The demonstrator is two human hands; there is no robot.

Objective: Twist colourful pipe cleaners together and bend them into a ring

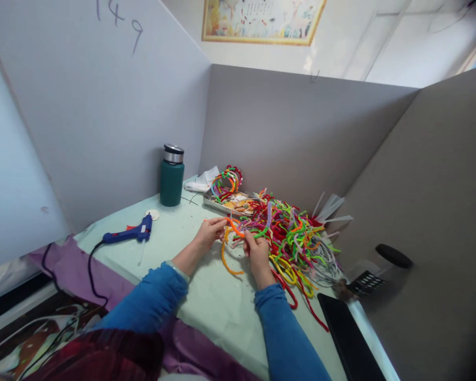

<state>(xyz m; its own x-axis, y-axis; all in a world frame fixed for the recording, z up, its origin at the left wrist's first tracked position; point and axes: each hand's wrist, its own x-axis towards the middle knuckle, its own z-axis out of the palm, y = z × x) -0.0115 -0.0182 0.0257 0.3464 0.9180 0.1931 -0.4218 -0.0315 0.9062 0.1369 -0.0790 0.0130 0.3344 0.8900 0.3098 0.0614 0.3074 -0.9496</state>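
Observation:
Between my hands is a curved pipe cleaner strip, orange in the middle, with green and purple stretches curling up past my right hand. My left hand pinches its orange end between thumb and fingertips. Closed on the same strip farther along is my right hand. A yellow-orange pipe cleaner curves down just below the left fingertips; whether it touches them I cannot tell. Beyond my right hand spreads a tangled heap of pipe cleaners in many colours.
Behind my hands, a metal tray holds small pieces and colourful pipe cleaner rings. A green bottle and a blue glue gun with a cord are at left. A black flat object lies at right. Grey partitions enclose the table.

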